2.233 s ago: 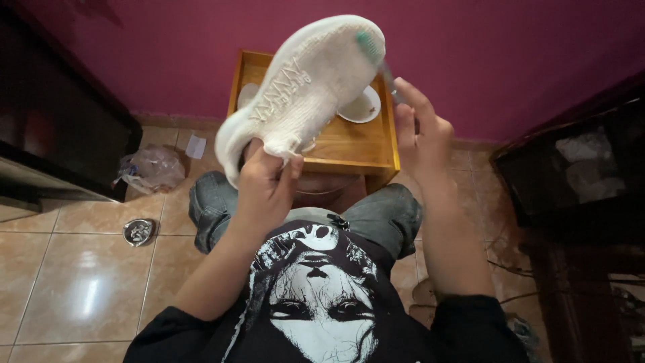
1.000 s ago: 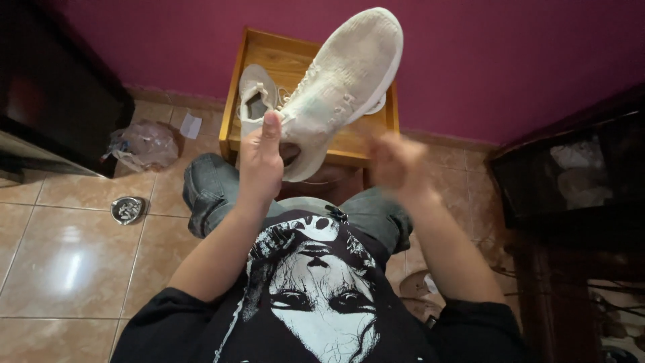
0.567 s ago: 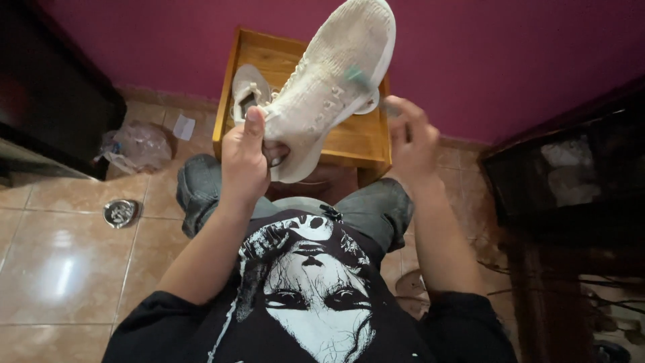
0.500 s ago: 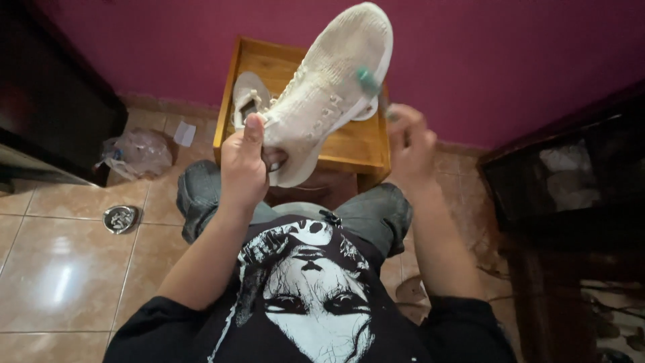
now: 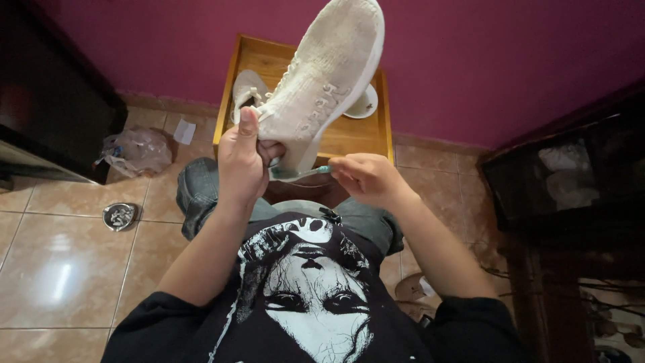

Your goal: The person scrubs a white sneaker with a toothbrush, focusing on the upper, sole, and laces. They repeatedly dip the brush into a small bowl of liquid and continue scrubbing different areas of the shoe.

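Note:
A white knit sneaker (image 5: 322, 81) is raised in front of me, toe pointing up and away. My left hand (image 5: 243, 161) grips it at the heel, thumb up along its side. My right hand (image 5: 366, 178) is closed on a green-handled toothbrush (image 5: 302, 173), whose head lies against the heel end of the sneaker. A second white shoe (image 5: 245, 91) lies on the wooden table (image 5: 349, 134) behind. My knees in jeans are below the hands.
A white dish (image 5: 363, 104) sits on the wooden table against the magenta wall. A crumpled plastic bag (image 5: 138, 151) and a round floor drain (image 5: 119, 216) lie on the tiled floor at left. Dark furniture stands on both sides.
My right hand dropped from beside the sneaker's side to its heel end, bringing the toothbrush low. The sneaker stayed raised, tilting slightly more upright in my left hand.

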